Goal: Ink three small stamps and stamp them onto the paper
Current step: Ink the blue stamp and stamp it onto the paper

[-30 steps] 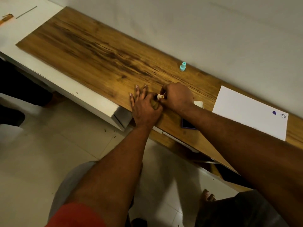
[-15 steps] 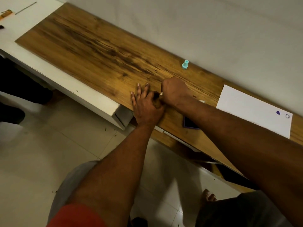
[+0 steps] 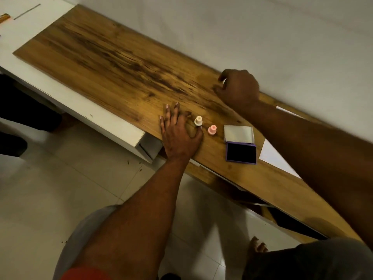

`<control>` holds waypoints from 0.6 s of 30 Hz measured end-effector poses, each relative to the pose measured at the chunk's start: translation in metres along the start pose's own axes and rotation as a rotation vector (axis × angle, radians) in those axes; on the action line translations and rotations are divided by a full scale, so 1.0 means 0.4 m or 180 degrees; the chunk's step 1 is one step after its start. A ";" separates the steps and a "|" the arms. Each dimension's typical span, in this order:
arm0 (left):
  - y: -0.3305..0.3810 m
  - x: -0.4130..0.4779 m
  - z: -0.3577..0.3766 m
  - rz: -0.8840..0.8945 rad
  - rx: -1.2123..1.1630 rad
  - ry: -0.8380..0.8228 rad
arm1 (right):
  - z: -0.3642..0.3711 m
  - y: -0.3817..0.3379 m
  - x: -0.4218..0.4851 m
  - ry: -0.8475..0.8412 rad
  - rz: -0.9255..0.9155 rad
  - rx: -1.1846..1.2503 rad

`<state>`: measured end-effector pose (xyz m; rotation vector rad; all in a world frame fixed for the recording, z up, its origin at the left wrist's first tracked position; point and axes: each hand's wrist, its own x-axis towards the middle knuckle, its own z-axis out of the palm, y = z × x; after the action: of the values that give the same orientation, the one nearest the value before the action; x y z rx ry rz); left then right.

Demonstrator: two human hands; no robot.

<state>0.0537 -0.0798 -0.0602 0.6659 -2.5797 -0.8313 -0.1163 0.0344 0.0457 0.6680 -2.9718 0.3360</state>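
Observation:
Two small stamps stand upright on the wooden table [image 3: 113,63]: a cream stamp [image 3: 198,120] and, just right of it, a pink stamp [image 3: 212,129]. My left hand [image 3: 178,132] lies flat on the table left of the cream stamp, fingers apart, thumb close to its base. The open ink pad [image 3: 241,152] with its purple rim and raised lid [image 3: 238,133] sits right of the pink stamp. My right hand [image 3: 239,87] is curled near the far edge by the wall, and whatever is under its fingers is hidden. My right forearm covers most of the white paper [image 3: 274,157].
A white wall runs right behind the table's far edge. A white cabinet top [image 3: 30,19] adjoins the table on the left. Below the near edge are pale floor tiles, my knees and a bare foot [image 3: 257,244].
My right hand has let go of the cream stamp and moved up and right to the far edge, where the teal stamp stood. The pink stamp and ink pad are now uncovered.

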 end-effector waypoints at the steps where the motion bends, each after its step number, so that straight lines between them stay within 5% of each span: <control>1: 0.000 -0.002 0.002 0.0024 -0.0016 0.0052 | 0.001 0.021 0.021 -0.0065 -0.0072 -0.0135; 9: -0.005 -0.012 0.017 0.0160 -0.0102 0.0350 | 0.032 0.086 0.069 -0.0659 -0.0291 -0.0797; 18: -0.001 -0.020 -0.011 0.0242 -0.0280 0.0167 | -0.020 0.196 -0.064 -0.0867 0.0300 -0.0533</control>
<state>0.0626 -0.0777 -0.0582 0.5531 -2.4893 -0.8849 -0.1268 0.1159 0.0350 0.5997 -3.2477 -0.0012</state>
